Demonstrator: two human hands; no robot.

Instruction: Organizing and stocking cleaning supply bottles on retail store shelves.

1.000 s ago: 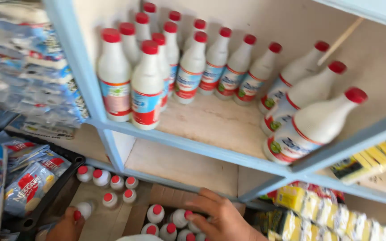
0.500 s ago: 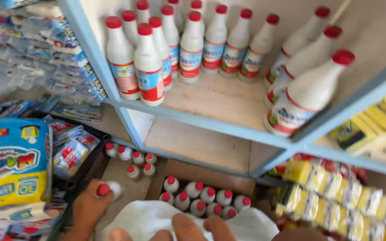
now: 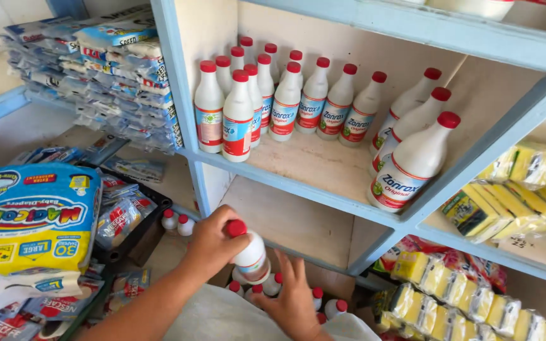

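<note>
Pale blue shelving fills the view, its upper compartment stocked with rows of white bottles with red caps; three more of them lean tilted at about 3 o'clock. Low in the frame, the left hand is wrapped around a small white bottle with a red cap, fingers closed on its neck and shoulder, holding it just above a cluster of like bottles standing below the lowest shelf. Most of that cluster is hidden behind the hands and a white cloth at 6 o'clock. The right hand lies flat with fingers spread among those bottle tops, gripping nothing; its wrist is cut off by the frame's bottom edge. Two more small bottles stand at 8 o'clock beside a dark tray of sachets. A blue diaper pack sits at 9 o'clock, and yellow sponges at 4 o'clock.
</note>
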